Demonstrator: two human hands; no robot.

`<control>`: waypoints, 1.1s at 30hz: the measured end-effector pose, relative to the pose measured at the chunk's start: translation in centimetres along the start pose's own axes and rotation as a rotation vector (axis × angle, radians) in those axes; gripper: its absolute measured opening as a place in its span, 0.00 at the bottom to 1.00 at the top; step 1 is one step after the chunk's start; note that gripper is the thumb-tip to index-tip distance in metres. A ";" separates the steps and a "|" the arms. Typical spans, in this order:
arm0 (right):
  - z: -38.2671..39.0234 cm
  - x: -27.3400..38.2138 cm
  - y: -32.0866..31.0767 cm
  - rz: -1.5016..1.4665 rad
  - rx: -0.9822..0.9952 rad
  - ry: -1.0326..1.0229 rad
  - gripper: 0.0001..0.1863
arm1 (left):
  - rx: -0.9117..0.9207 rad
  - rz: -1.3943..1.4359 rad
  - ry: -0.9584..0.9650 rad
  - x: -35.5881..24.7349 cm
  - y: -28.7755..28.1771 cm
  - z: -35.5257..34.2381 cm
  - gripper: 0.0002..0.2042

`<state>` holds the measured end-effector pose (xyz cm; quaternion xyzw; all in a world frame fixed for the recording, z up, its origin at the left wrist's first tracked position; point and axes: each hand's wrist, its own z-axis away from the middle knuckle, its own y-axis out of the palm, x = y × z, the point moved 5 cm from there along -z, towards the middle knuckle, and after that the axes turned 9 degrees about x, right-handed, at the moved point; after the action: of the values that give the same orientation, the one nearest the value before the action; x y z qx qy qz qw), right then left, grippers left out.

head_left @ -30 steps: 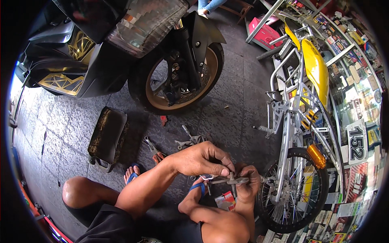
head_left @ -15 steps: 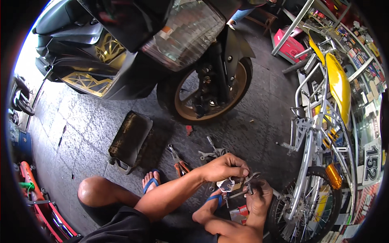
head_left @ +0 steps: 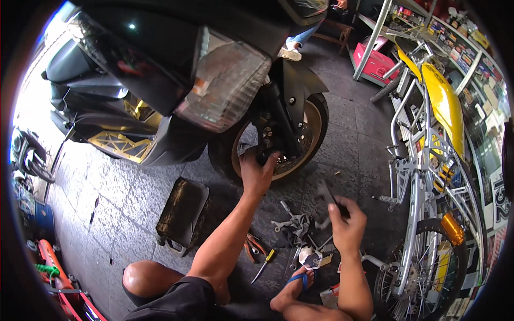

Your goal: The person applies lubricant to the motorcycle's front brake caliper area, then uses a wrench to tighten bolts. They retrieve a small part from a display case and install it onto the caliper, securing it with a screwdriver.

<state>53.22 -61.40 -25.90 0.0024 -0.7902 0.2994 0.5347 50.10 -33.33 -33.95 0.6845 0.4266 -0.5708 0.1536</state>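
The left hand's [head_left: 258, 172] fingers clasp the dark brake caliper [head_left: 266, 145] at the front wheel [head_left: 322, 120]. The right hand [head_left: 349, 223] pinches a blurred, dark flat part [head_left: 329, 195] above the floor [head_left: 342, 140], whose right edge the silver frame [head_left: 415, 167] lines. Pliers [head_left: 254, 247] and a screwdriver [head_left: 270, 257] lie beside the left forearm [head_left: 227, 243].
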 end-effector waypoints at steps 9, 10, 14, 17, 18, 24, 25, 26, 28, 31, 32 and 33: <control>-6.5 5.0 6.5 0.129 -0.020 -0.297 0.11 | 0.265 0.790 -0.269 2.4 0.4 1.4 0.26; -6.7 5.2 7.1 0.134 -0.032 -0.321 0.11 | 0.273 0.837 -0.267 2.2 0.6 1.4 0.26; -7.2 5.5 8.6 0.206 -0.055 -0.383 0.11 | 0.326 0.978 -0.282 1.8 0.9 1.6 0.27; -7.4 5.5 9.2 0.254 -0.056 -0.403 0.11 | 0.328 1.030 -0.309 1.8 1.1 1.7 0.26; -7.4 5.5 9.3 0.262 -0.055 -0.408 0.11 | 0.320 1.043 -0.317 1.7 1.2 1.8 0.25; -7.5 6.1 9.9 0.291 -0.017 -0.445 0.11 | 0.310 1.079 -0.303 0.8 1.2 1.7 0.25; -7.4 6.2 10.0 0.296 -0.019 -0.453 0.11 | 0.316 1.064 -0.305 0.9 1.2 1.7 0.25; -7.4 6.3 10.1 0.301 -0.022 -0.461 0.11 | 0.321 1.048 -0.307 1.2 1.1 1.6 0.25; -7.3 6.3 10.1 0.311 -0.030 -0.480 0.11 | 0.345 1.022 -0.328 1.6 1.0 1.7 0.25; -7.2 6.3 10.2 0.320 -0.046 -0.508 0.11 | 0.372 0.998 -0.361 1.9 0.9 1.8 0.25; -7.1 6.3 10.2 0.320 -0.051 -0.514 0.11 | 0.363 0.998 -0.356 1.8 0.9 1.8 0.25; -7.0 6.4 10.3 0.320 -0.055 -0.519 0.11 | 0.355 0.998 -0.351 1.7 0.9 1.8 0.25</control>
<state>53.08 -47.62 -23.59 -0.0601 -0.8987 0.3475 0.2607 49.56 -34.40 -36.32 0.7134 -0.0840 -0.5974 0.3566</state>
